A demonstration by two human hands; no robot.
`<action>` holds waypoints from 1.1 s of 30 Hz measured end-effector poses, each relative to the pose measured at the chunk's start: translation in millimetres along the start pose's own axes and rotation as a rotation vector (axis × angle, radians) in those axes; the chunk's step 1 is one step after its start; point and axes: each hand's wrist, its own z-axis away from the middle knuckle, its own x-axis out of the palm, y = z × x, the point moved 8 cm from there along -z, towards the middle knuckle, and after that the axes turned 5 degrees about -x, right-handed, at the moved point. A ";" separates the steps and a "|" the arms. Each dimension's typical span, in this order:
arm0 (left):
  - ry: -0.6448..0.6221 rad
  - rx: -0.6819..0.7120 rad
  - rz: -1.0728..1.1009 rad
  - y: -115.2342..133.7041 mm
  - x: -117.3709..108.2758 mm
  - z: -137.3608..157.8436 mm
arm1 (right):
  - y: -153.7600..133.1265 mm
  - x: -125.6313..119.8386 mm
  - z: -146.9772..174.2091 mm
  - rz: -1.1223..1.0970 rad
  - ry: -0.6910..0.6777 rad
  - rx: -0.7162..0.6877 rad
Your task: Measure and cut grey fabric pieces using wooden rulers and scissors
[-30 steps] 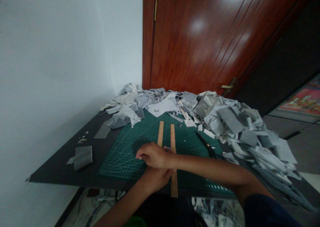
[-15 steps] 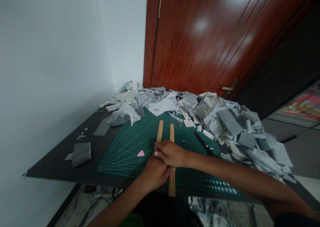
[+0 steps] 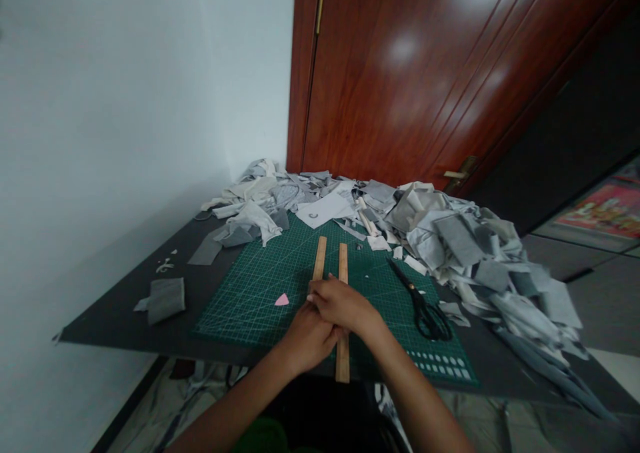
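Note:
My two hands overlap in the middle of a green cutting mat (image 3: 235,310). My right hand (image 3: 346,304) lies across the top of my left hand (image 3: 309,338), and the fingers of both are curled. What is inside them is hidden. A wooden ruler (image 3: 321,256) runs under their far side, its near end out of sight. Another wooden ruler (image 3: 343,366) passes beneath the hands and shows at both ends, its near end reaching the table's front edge. A small pink rounded triangle (image 3: 282,300) lies left of my hands.
Black-handled scissors (image 3: 417,303) rest at the mat's right side. Grey and white fabric scraps (image 3: 425,220) are heaped along the back and right of the dark table (image 3: 115,306). A folded grey cloth (image 3: 167,300) lies at left. A wall and a wooden door (image 3: 390,73) stand behind.
My right forearm has swung in toward my body, uncovering the scissors' handles and the mat's right part. The hands keep their overlapped place on the rulers.

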 end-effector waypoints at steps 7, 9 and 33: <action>-0.005 0.056 0.038 7.5 -9.0 2.9 | 12.3 -1.2 -6.8 -0.074 -0.008 0.047; -0.009 0.066 0.034 10.1 -12.3 5.2 | 16.3 -1.7 -10.6 -0.087 -0.012 0.043; 0.519 0.157 -0.227 10.4 -23.0 99.7 | 6.9 -0.5 0.0 -0.017 -0.062 0.086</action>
